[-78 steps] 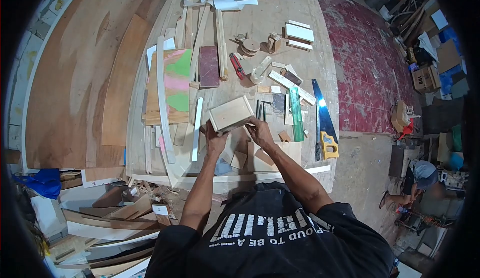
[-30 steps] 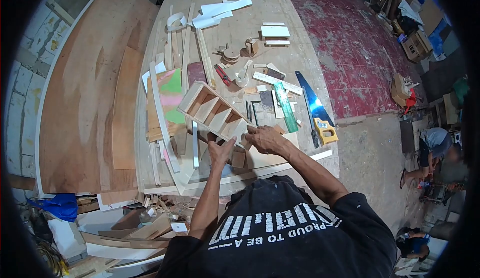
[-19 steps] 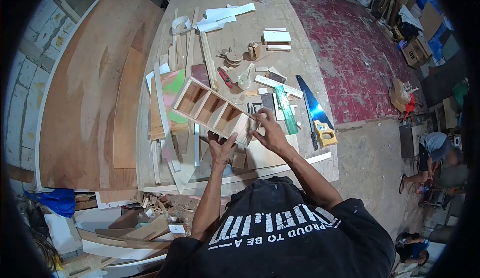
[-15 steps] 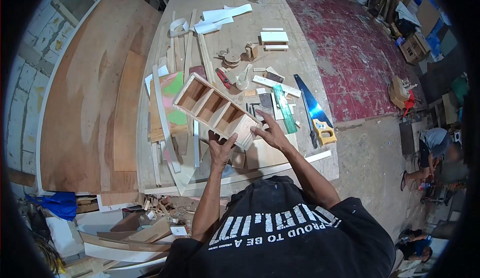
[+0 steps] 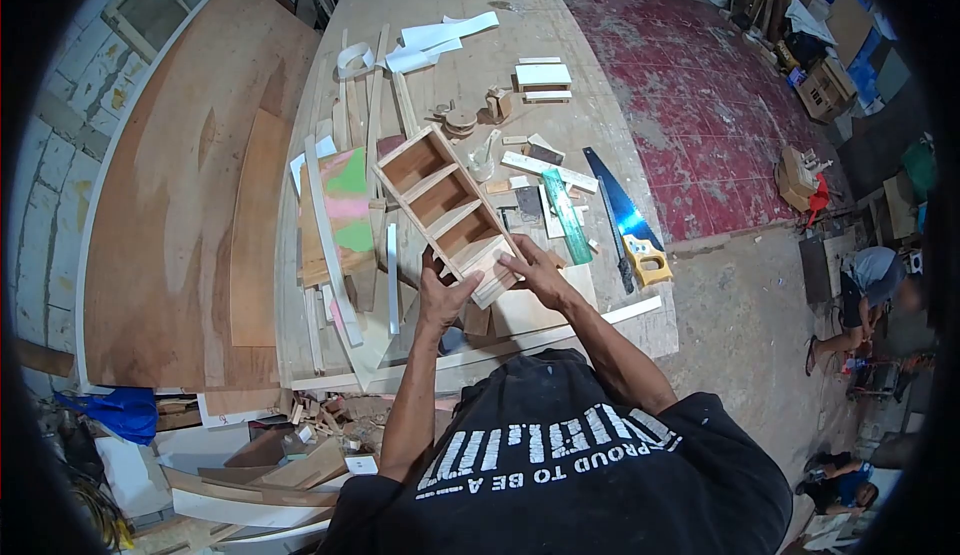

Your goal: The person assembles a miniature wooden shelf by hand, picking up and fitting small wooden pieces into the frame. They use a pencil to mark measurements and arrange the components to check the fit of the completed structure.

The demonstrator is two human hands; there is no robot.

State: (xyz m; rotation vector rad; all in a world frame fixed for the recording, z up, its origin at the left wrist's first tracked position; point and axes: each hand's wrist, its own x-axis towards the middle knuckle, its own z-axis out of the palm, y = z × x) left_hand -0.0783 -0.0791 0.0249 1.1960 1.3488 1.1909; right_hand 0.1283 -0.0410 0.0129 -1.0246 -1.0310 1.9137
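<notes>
A small wooden box with compartments (image 5: 443, 200) is held tilted above the workbench, its open side facing up. Three hollow compartments show, and a pale panel covers its near end. My left hand (image 5: 442, 295) grips the lower left side, thumb on the near panel. Wrapped at the right edge is my right hand (image 5: 537, 273), its fingers closed against the near end. Just right of the box lie a green transparent strip (image 5: 568, 217) and a handsaw (image 5: 628, 217) with a yellow handle.
The large workbench (image 5: 560, 35) carries wood strips, curled white sheets (image 5: 440, 40), a small white-topped wooden piece (image 5: 543, 77) and round wooden discs (image 5: 460, 121). Plywood sheets (image 5: 180, 215) lean at left. Scrap wood lies below. Two other people (image 5: 870, 290) are at far right.
The box has turned more upright in view, its far end swinging right and upward. My right hand has closed in on its near end, and my left hand keeps its hold.
</notes>
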